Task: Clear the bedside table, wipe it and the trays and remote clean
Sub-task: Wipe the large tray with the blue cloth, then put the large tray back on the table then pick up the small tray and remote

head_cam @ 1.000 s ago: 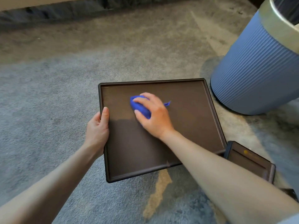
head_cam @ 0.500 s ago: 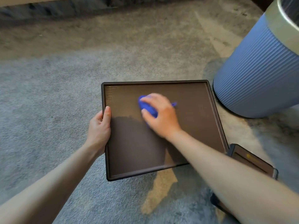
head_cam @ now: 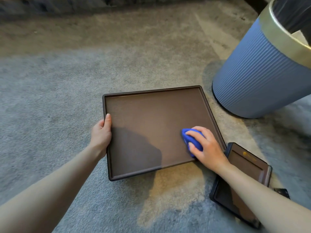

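A large dark brown tray [head_cam: 148, 118] lies flat on the carpet. My left hand [head_cam: 101, 135] grips its left rim, thumb on top. My right hand [head_cam: 206, 147] presses a bunched blue cloth [head_cam: 191, 140] onto the tray's inner surface near the front right corner. A smaller brown tray [head_cam: 244, 167] with a dark rim lies on the carpet to the right, partly under my right forearm. No remote or bedside table is in view.
A ribbed blue waste bin [head_cam: 255, 78] with a pale rim and a dark liner stands at the upper right, close to the big tray's far right corner. Grey and tan carpet [head_cam: 58, 91] covers the floor. A small dark object [head_cam: 283, 192] lies beside the smaller tray.
My right hand has slid the blue cloth from the tray's upper middle down to its front right corner. The left hand keeps its grip on the left rim.
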